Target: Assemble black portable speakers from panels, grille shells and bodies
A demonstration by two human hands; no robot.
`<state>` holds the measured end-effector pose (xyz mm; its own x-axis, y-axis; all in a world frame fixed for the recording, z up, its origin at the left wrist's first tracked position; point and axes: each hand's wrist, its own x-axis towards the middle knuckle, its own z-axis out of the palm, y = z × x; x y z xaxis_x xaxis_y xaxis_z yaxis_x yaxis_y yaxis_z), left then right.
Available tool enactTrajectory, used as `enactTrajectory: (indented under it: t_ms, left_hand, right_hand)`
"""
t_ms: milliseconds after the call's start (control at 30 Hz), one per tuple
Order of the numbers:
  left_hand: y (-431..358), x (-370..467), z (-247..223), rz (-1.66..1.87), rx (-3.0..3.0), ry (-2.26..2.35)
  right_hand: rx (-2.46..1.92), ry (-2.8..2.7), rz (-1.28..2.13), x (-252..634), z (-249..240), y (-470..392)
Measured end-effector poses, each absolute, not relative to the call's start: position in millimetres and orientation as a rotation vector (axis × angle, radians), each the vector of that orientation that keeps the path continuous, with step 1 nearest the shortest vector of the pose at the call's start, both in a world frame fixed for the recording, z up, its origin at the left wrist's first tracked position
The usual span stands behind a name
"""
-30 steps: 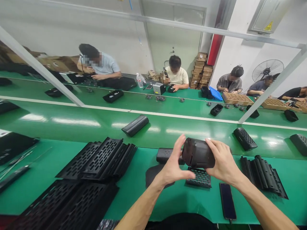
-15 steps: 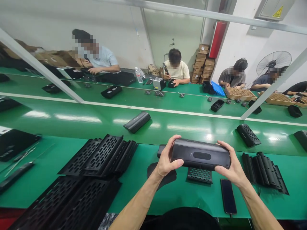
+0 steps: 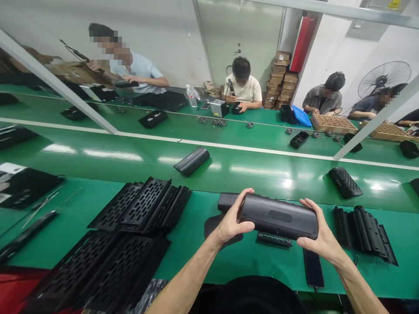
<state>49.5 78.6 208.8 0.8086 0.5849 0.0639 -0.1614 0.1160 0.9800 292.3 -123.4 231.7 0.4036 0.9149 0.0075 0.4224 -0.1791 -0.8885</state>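
Between my two hands is a black speaker housing (image 3: 278, 214), long and rounded, with an oval recess on the side facing me. My left hand (image 3: 234, 220) grips its left end, thumb in front and fingers behind. Around the right end my right hand (image 3: 319, 231) is closed the same way. The housing is held above the green table. Beneath and behind it lie a perforated black grille panel (image 3: 274, 239), a flat dark piece (image 3: 212, 224) and another black housing (image 3: 225, 201), partly hidden by my left hand.
Stacked perforated grille panels (image 3: 131, 213) lie at left, more curved panels (image 3: 366, 231) at right. A phone (image 3: 313, 268) rests near the front edge. Black housings (image 3: 192, 161) sit on the green line (image 3: 262, 172) ahead. Metal posts (image 3: 376, 120) frame the bench; co-workers (image 3: 242, 85) sit opposite.
The housing has tilted in my hands, so its oval recess looks duller, and it sits slightly lower. The view has shifted a little. A co-worker at far left has raised a tool.
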Motion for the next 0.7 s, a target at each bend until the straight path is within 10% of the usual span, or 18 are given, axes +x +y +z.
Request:
enactTrajectory:
  t_ms: [700]
  left_hand:
    - [60.9,47.3,157.5,0.33,1.312,0.602]
  right_hand:
    - [-1.624,-0.526,1.107,272.9,166.8,-155.7]
